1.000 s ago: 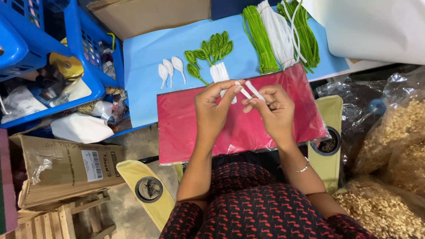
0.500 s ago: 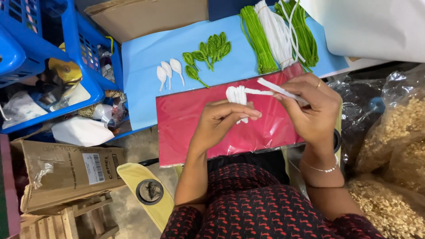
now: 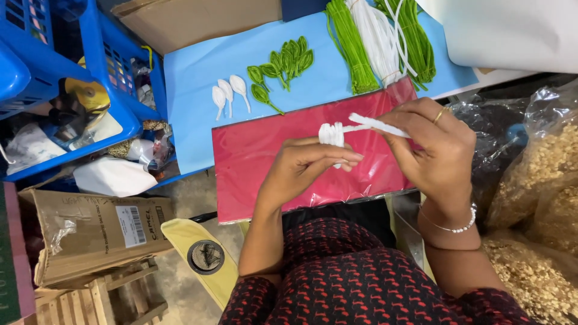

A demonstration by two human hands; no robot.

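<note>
My left hand (image 3: 307, 165) pinches a small bundle of white pipe-cleaner loops (image 3: 331, 133) over a red sheet (image 3: 253, 162) lying across my lap. My right hand (image 3: 436, 150) grips the free white pipe-cleaner strand (image 3: 376, 124) that runs from the bundle to the right. On the blue sheet (image 3: 192, 78) beyond lie three white petal loops (image 3: 227, 93) and several green leaf loops (image 3: 284, 66).
Bundles of green and white pipe cleaners (image 3: 376, 42) lie at the far edge. Blue plastic crates (image 3: 90, 72) with clutter stand at left, a cardboard box (image 3: 90, 235) below them. Clear bags of tan granules (image 3: 542, 198) sit at right. White paper (image 3: 512, 30) covers the top right.
My hands have drawn apart: the right hand pulled the white strand out to the right, and the white loops now show as a bundle at my left fingertips.
</note>
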